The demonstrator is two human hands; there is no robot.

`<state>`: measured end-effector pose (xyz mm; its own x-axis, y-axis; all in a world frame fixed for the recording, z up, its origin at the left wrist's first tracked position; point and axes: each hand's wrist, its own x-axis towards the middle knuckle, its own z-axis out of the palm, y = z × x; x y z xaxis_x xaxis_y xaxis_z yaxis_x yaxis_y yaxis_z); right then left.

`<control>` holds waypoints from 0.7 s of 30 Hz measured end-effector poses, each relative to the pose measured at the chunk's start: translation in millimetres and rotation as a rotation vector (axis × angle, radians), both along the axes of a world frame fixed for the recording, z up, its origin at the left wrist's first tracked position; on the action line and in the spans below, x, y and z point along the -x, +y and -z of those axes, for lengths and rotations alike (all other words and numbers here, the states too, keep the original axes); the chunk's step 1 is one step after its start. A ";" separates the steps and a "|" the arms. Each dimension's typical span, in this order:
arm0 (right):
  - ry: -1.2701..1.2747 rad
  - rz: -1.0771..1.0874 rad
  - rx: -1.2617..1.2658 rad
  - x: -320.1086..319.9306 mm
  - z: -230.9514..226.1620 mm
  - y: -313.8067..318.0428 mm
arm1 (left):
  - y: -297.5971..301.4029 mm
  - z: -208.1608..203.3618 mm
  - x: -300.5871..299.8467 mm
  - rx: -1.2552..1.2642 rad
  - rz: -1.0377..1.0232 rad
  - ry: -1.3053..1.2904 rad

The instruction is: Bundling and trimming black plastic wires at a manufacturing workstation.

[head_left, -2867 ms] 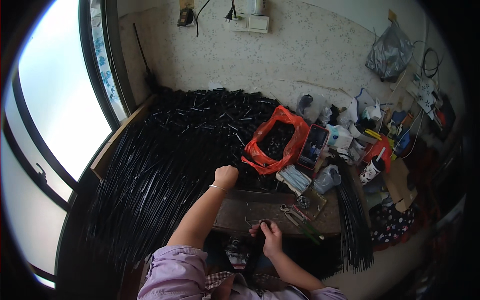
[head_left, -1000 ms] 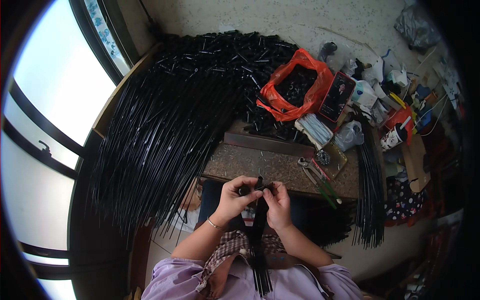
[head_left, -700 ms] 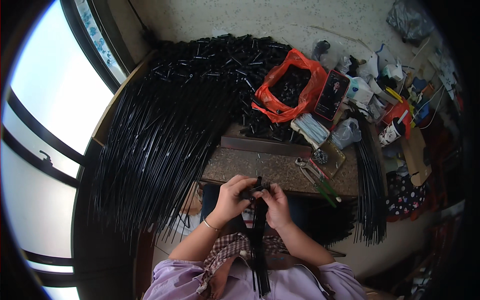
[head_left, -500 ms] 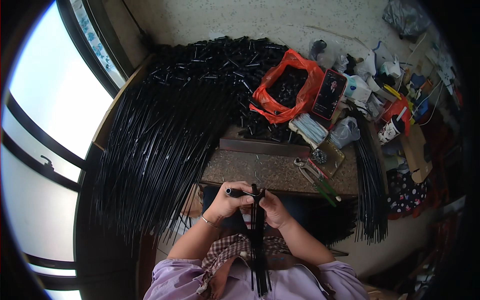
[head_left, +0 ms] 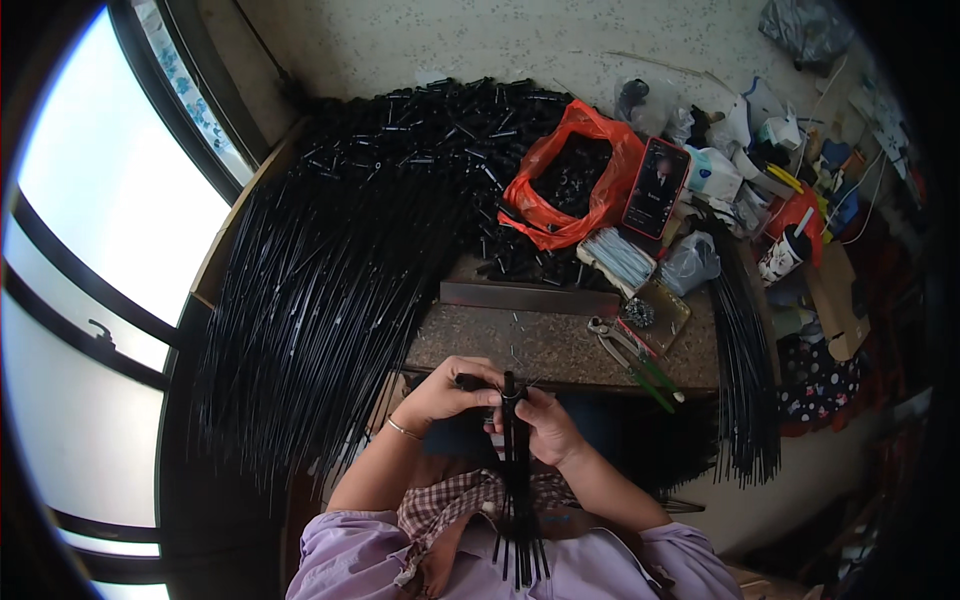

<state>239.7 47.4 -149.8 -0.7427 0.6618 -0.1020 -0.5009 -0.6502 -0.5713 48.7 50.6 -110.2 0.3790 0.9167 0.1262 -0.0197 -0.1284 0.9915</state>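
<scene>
A bundle of long thin black rods (head_left: 514,455) hangs upright between my two hands in front of my chest. Its upper end is near the table's front edge, and its lower ends fan out over the purple shirt. My left hand (head_left: 448,390) is closed at the bundle's top left, with a short black tube (head_left: 467,382) sticking out sideways from its fingers. On the other side my right hand (head_left: 552,425) pinches the bundle just under its top. A black round end piece (head_left: 509,379) rises above the fingertips. My fingers partly hide the join.
Black rods with tube ends (head_left: 330,270) cover the table's left. Behind the metal bar (head_left: 530,298) sits a red plastic bag (head_left: 519,205) of small black parts. A phone (head_left: 657,188), a tray of thin pins (head_left: 617,257) and green-handled pincers (head_left: 634,366) lie right.
The short tube in my left hand has turned, so its open end no longer faces up. My left fingers have moved slightly, and the rods' lower ends are spread wider.
</scene>
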 end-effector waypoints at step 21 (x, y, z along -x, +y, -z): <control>-0.138 0.244 -0.136 5.8 -9.9 -14.5 | 6.6 -52.3 -12.9 0.074 -0.079 -0.181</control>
<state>233.9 33.0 -139.9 -0.5457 0.8332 -0.0891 -0.5442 -0.4333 -0.7184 61.7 57.2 -57.9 0.2824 0.9521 0.1169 -0.1907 -0.0637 0.9796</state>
